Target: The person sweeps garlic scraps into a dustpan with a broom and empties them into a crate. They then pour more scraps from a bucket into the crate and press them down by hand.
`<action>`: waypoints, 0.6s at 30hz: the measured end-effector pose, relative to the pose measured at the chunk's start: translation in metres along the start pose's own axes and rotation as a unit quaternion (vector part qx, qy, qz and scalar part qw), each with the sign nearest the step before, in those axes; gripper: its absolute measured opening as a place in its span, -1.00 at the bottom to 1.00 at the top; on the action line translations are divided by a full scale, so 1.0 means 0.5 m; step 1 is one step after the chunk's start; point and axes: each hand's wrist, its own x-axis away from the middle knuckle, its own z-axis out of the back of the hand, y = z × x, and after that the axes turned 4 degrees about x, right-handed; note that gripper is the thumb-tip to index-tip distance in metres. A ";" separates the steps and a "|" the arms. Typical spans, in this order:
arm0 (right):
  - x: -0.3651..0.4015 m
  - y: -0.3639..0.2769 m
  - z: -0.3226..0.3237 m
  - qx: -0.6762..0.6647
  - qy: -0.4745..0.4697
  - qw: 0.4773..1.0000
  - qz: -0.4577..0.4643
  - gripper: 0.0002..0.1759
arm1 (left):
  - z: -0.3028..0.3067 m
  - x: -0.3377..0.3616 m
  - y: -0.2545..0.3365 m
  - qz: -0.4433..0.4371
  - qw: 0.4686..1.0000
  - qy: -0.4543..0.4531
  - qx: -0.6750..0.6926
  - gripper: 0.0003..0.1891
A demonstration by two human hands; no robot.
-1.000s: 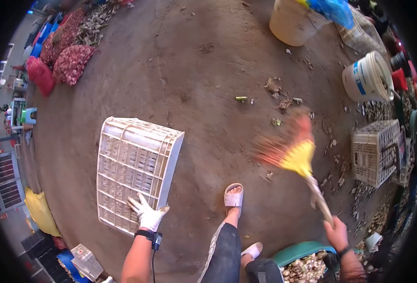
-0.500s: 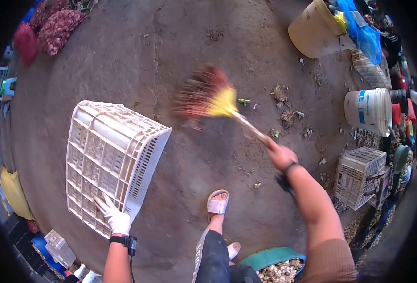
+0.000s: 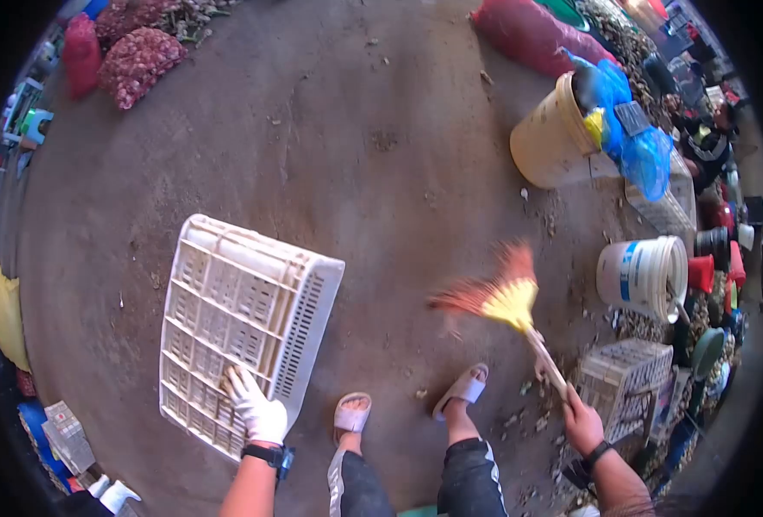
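My left hand (image 3: 254, 407), in a white glove, grips the slatted bottom of a white plastic crate (image 3: 300, 332). The crate is tipped on its side in front of me, with its base toward my hand. My bare right hand (image 3: 584, 424) is closed round the handle of a broom (image 3: 509, 303). Its red bristles fan out from a yellow collar and are blurred, low over the floor ahead of my right foot.
To the right stand a beige bin (image 3: 547, 138) with blue bags, a white bucket (image 3: 638, 271) and a pale crate (image 3: 623, 379). Mesh sacks (image 3: 142, 67) lie at the far left, a red sack (image 3: 537, 39) at the far right. A person (image 3: 707, 146) is at the right edge.
The broom has swung right and back toward me. My view has shifted forward, with the crate still held in my left hand. My right foot now shows in front, and the green basin has nearly left view.
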 end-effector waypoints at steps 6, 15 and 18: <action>-0.635 -0.471 0.025 -0.106 0.058 0.970 0.210 -0.53 | -0.039 -0.014 0.053 0.055 0.995 0.042 -0.078 -0.07; -0.842 -0.277 0.003 0.005 -0.005 0.995 0.104 -0.53 | -0.054 -0.007 0.058 0.049 0.992 0.114 -0.011 -0.14; -0.727 0.050 -0.013 -0.085 -0.028 0.994 0.060 -0.52 | -0.124 -0.028 -0.021 0.085 0.929 0.064 0.355 -0.22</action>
